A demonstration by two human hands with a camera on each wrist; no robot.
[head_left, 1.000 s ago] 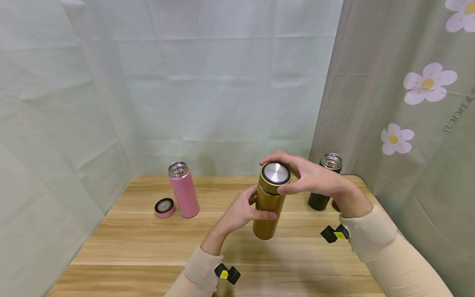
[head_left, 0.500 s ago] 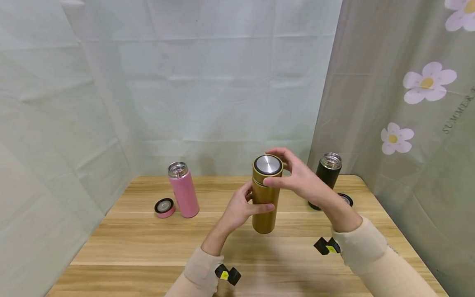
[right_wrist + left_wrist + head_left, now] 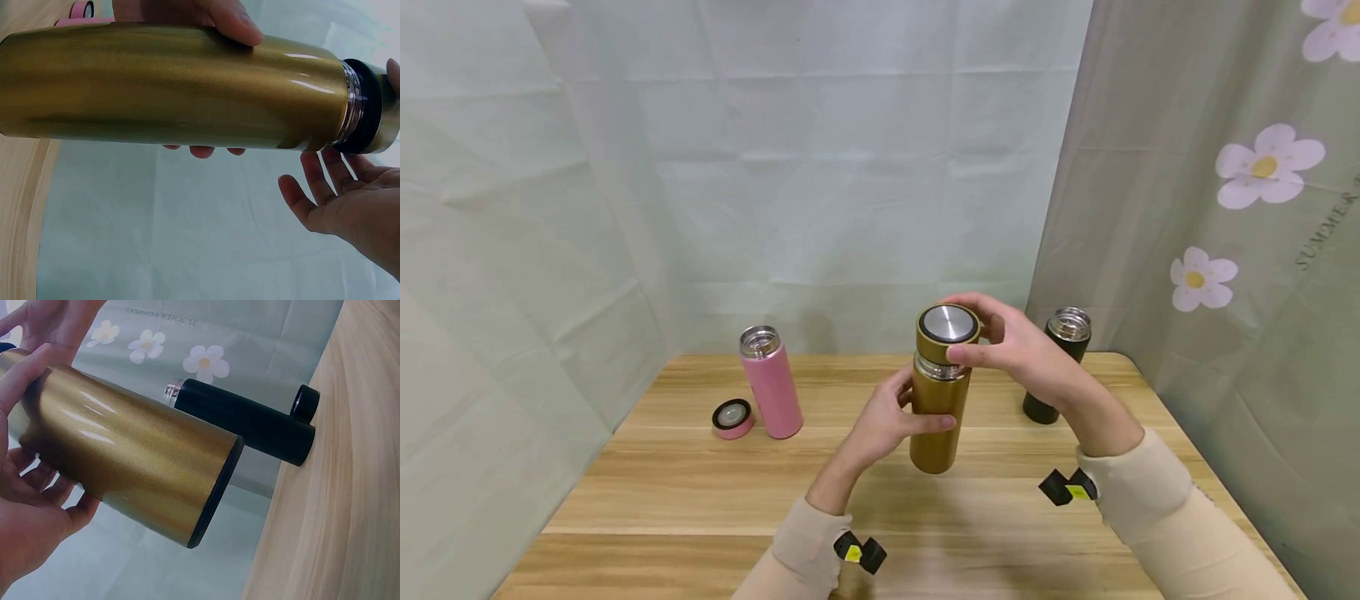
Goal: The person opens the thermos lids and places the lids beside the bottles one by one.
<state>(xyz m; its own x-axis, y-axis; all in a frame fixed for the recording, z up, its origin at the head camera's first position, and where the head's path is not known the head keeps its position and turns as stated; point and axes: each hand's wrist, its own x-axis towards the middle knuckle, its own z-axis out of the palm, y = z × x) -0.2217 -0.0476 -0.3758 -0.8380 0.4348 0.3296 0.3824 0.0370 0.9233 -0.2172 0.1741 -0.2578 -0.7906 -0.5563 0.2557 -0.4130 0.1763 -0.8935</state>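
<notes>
My left hand [image 3: 883, 423] grips the body of a gold thermos [image 3: 934, 452], thumb across its front, holding it nearly upright above the table. My right hand [image 3: 1024, 354] holds the thermos's gold lid [image 3: 950, 325], which has a silver disc on top, between the thumb and the fingers behind. A band of bare silver neck [image 3: 942, 369] shows between lid and body. In the right wrist view, the lid's dark inner ring [image 3: 359, 109] stands out just past the threaded neck. The left wrist view shows the dark base [image 3: 215, 494] over the wood.
A pink thermos [image 3: 772, 392] stands uncapped on the wooden table [image 3: 700, 500] at left, its pink lid [image 3: 733, 419] beside it, inner side up. A black uncapped thermos [image 3: 1041, 408] stands at back right, with its black lid [image 3: 305, 403] next to it. Curtains enclose the table.
The gold thermos has shifted slightly left and up in the left hand. My right hand has turned the lid and raised it, so the silver neck now shows under it.
</notes>
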